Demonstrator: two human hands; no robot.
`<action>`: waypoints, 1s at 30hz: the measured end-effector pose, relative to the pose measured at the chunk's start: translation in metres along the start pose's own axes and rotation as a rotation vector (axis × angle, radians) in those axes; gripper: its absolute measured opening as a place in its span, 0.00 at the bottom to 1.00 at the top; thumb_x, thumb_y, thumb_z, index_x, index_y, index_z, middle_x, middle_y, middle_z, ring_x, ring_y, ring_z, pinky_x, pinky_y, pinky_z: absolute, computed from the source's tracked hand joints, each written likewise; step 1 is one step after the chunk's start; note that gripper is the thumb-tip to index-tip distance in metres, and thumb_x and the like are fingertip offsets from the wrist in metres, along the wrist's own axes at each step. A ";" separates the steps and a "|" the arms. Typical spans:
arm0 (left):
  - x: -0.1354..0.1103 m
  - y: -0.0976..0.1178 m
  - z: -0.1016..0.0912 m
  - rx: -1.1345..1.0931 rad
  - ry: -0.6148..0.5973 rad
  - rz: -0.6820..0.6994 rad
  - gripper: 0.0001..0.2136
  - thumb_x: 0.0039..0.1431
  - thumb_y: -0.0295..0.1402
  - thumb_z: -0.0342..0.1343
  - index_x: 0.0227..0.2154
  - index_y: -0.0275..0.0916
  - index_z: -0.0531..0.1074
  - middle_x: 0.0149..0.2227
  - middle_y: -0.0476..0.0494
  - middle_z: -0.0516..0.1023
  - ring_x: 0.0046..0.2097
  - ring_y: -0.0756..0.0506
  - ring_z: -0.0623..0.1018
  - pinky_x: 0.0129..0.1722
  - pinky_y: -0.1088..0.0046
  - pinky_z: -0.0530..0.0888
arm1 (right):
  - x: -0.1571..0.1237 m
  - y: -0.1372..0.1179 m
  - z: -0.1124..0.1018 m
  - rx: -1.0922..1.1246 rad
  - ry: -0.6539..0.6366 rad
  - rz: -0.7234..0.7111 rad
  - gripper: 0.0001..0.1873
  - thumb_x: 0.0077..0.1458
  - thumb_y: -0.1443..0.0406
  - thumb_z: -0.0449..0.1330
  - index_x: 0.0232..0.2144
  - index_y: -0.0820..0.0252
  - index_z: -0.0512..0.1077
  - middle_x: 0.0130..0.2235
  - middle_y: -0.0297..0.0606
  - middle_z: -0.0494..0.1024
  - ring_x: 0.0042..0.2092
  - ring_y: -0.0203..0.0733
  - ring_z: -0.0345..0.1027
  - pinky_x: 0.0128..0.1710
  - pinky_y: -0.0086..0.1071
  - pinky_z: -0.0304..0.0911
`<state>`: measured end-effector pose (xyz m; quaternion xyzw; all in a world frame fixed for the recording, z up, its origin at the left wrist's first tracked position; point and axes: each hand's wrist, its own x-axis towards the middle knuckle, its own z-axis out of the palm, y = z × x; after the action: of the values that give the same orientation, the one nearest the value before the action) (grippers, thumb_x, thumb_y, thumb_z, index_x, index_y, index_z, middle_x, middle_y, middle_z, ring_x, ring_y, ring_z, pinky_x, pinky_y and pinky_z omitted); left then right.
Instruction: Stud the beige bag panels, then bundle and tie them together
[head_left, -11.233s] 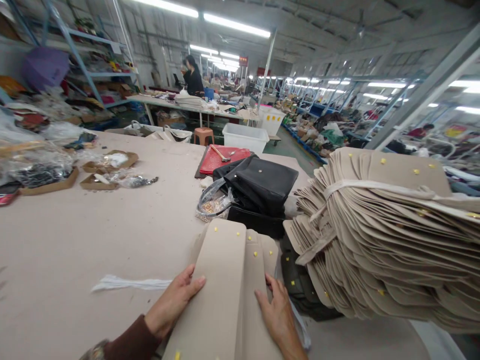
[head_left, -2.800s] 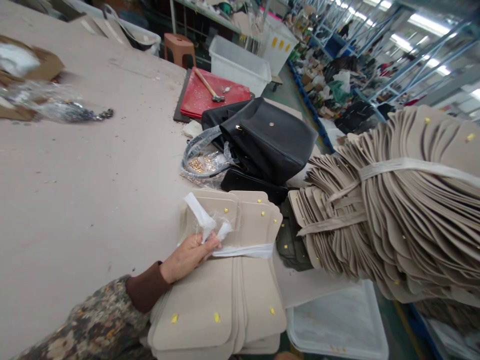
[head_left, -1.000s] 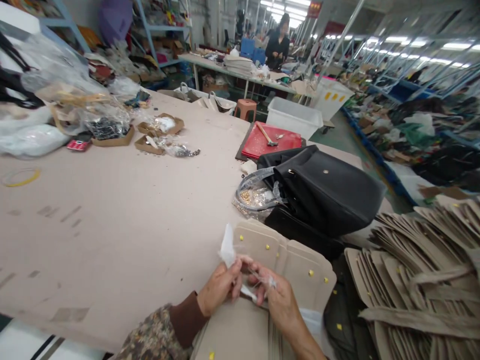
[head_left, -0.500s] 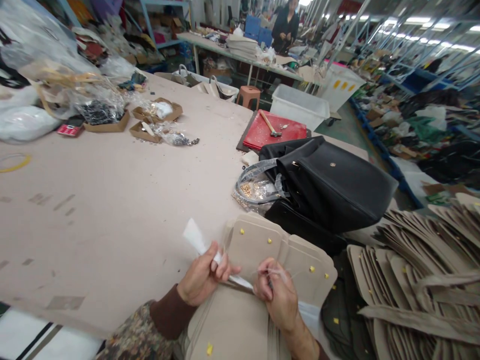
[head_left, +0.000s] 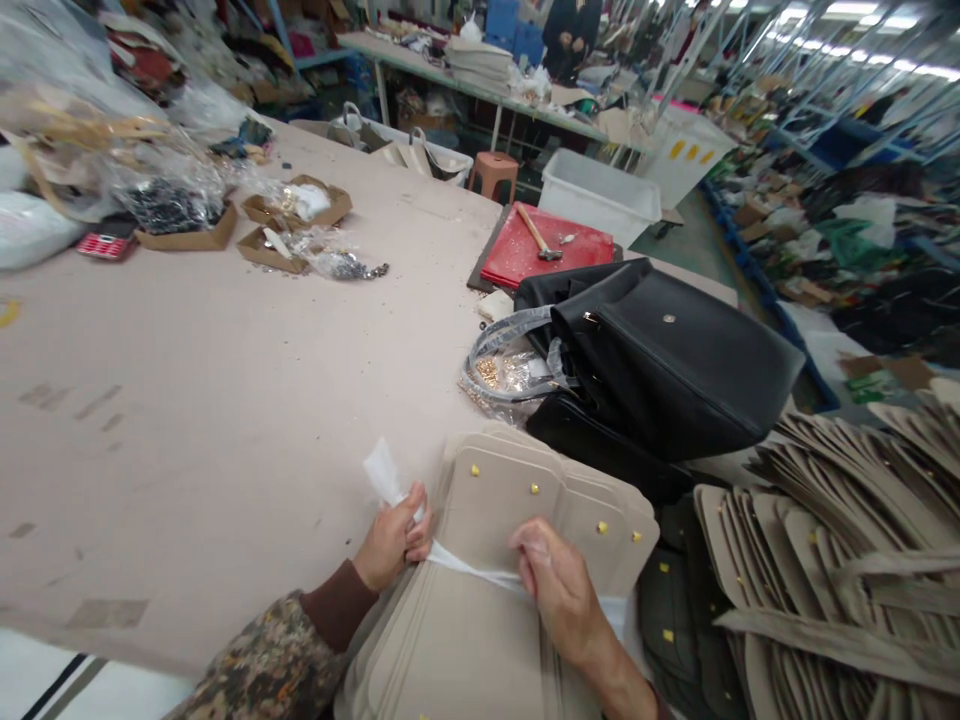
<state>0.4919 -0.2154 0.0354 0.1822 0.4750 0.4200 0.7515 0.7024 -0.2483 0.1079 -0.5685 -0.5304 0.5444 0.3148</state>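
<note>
My left hand (head_left: 396,535) is closed round a white strip (head_left: 469,568) of thin, flexible material, and its loose end sticks up above my fingers. The strip runs across a stack of beige bag panels (head_left: 480,640) fitted with small yellow-wrapped fittings. Over the stack's middle, my right hand (head_left: 559,585) is curled closed where the strip passes beneath its fingers; the exact grip is hidden. More of the white material shows on the right side of the stack, beyond my right wrist.
A black handbag (head_left: 667,360) lies behind the stack, near a bag of gold fittings (head_left: 502,375). More beige panels (head_left: 810,570) are heaped at right. Farther back are a hammer (head_left: 538,235) on a red board (head_left: 502,258) and cardboard trays (head_left: 274,245). A person (head_left: 568,40) stands beyond.
My left hand has moved down and left to the stack's edge, drawing the strip flatter across the panels. My right hand remains over the stack, its fingers curled. The view has shifted slightly.
</note>
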 end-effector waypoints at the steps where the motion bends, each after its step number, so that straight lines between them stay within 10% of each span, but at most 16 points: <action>1: 0.001 0.000 0.001 0.003 -0.002 -0.001 0.29 0.50 0.58 0.58 0.18 0.39 0.52 0.14 0.60 0.49 0.14 0.59 0.48 0.13 0.82 0.50 | 0.002 -0.010 0.000 -0.157 -0.046 -0.047 0.21 0.68 0.54 0.41 0.32 0.59 0.66 0.22 0.30 0.64 0.24 0.34 0.58 0.26 0.28 0.55; 6: 0.003 0.001 0.001 -0.007 -0.013 0.005 0.29 0.50 0.58 0.58 0.17 0.39 0.52 0.13 0.60 0.49 0.14 0.59 0.48 0.13 0.82 0.49 | 0.005 -0.034 0.015 -1.108 -0.198 -0.073 0.11 0.64 0.66 0.50 0.33 0.61 0.70 0.32 0.46 0.76 0.31 0.48 0.71 0.32 0.37 0.61; 10: 0.004 -0.001 0.000 -0.037 -0.004 -0.006 0.30 0.47 0.59 0.60 0.16 0.39 0.52 0.13 0.60 0.48 0.14 0.59 0.48 0.13 0.82 0.49 | -0.002 -0.038 0.010 -1.300 -0.405 0.002 0.10 0.58 0.64 0.59 0.26 0.63 0.73 0.24 0.46 0.76 0.27 0.50 0.72 0.29 0.37 0.62; 18: -0.001 -0.001 -0.004 -0.029 0.008 -0.067 0.32 0.43 0.61 0.60 0.15 0.39 0.52 0.13 0.60 0.49 0.15 0.59 0.48 0.14 0.82 0.49 | -0.004 -0.046 0.011 -0.236 -0.450 -0.166 0.23 0.65 0.55 0.48 0.25 0.60 0.73 0.41 0.39 0.78 0.47 0.41 0.70 0.52 0.34 0.60; 24: 0.011 0.000 -0.013 0.093 0.021 -0.136 0.32 0.46 0.63 0.57 0.13 0.39 0.52 0.13 0.57 0.50 0.16 0.56 0.52 0.15 0.80 0.55 | 0.029 0.006 0.056 0.313 -0.093 0.174 0.38 0.47 0.33 0.50 0.22 0.63 0.69 0.17 0.29 0.65 0.18 0.30 0.58 0.19 0.24 0.55; 30: -0.024 0.039 0.015 0.030 -0.126 -0.052 0.30 0.49 0.58 0.58 0.14 0.39 0.53 0.14 0.56 0.51 0.17 0.55 0.56 0.19 0.76 0.62 | 0.022 -0.021 0.043 0.364 -0.061 0.108 0.35 0.51 0.36 0.53 0.19 0.62 0.68 0.14 0.26 0.56 0.17 0.29 0.48 0.17 0.25 0.43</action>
<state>0.4828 -0.2101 0.0820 0.2072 0.4376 0.3806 0.7878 0.6531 -0.2323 0.1122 -0.5129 -0.4015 0.6644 0.3665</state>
